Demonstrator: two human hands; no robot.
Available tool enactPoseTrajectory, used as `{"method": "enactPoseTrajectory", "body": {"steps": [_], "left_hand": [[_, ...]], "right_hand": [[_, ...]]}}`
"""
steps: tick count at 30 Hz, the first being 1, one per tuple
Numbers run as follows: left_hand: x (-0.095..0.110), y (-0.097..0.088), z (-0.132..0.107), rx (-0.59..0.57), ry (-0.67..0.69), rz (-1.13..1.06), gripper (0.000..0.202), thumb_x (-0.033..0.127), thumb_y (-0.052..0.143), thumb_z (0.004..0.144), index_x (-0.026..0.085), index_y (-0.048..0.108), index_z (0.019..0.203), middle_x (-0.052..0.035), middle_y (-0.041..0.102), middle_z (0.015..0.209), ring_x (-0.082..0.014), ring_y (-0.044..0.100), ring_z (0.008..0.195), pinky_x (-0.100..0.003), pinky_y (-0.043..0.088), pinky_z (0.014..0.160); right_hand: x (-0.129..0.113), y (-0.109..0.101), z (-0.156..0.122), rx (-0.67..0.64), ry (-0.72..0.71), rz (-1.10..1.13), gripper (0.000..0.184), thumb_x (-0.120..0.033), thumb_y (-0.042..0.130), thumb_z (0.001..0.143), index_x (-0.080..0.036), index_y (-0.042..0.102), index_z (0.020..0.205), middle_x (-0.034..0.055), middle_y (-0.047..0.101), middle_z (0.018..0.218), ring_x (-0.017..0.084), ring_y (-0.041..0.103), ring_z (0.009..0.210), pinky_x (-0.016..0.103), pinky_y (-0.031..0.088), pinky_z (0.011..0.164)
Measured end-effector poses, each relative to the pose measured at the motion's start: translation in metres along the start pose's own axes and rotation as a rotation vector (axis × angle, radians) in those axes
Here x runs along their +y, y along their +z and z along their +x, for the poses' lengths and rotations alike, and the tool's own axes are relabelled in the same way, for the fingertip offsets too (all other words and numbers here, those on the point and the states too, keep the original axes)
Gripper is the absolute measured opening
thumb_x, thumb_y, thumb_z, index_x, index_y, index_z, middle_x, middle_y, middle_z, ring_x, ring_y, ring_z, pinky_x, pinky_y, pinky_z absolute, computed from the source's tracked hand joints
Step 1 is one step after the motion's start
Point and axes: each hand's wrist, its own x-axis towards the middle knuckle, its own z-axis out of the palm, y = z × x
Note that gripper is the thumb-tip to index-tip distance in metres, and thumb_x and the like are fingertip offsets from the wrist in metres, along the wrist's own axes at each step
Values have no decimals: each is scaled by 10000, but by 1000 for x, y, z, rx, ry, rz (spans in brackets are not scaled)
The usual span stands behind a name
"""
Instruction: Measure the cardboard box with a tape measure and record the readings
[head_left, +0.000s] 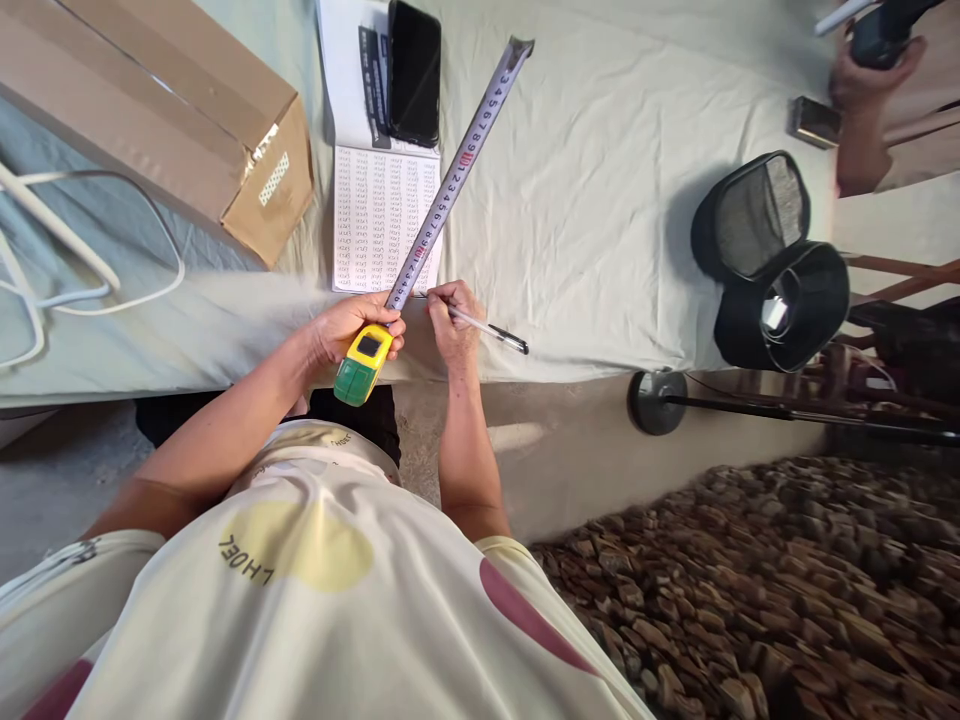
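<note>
My left hand (360, 328) is closed around a yellow and green tape measure (364, 365). Its metal blade (459, 175) is pulled out and runs diagonally up and right, crossing the right part of a notebook (379, 215). Columns of handwriting fill the notebook's lower page. In my right hand (456, 325) is a pen (491, 333) with a clear barrel and black end, its tip near the page's bottom edge. Whether the tip touches paper I cannot tell. A black phone (415, 75) lies on the notebook's upper page.
A cardboard box (150, 110) and a looped white cable (112, 290) are on the left of the cloth-covered table (592, 200). An opened black case (780, 300) stands at right. Beyond it another person's hand (874, 80) holds a dark object. A stand base (657, 402) is below the table edge.
</note>
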Motion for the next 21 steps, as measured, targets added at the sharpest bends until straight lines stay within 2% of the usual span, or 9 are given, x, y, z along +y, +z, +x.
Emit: {"method": "enactPoseTrajectory", "body": {"steps": [17,21], "left_hand": [[0,-2,-1,-20,4,11,214,65,551,830,167,585,1015,3,581,600,-164,577,529,-254,506,553],[0,-2,-1,-31,0,10,299,72,572,823,161,601,1107,4,575,598,-167,582,534,-254,511,557]], "right_hand": [[2,3,1,-21,0,-50,124,-233,518,899,-262,586,800,-28,649,699,180,615,698,383,499,815],[4,4,1,-25,-17,-72,100,-232,516,889,-270,570,814,-28,650,695,189,623,690,396,510,812]]}}
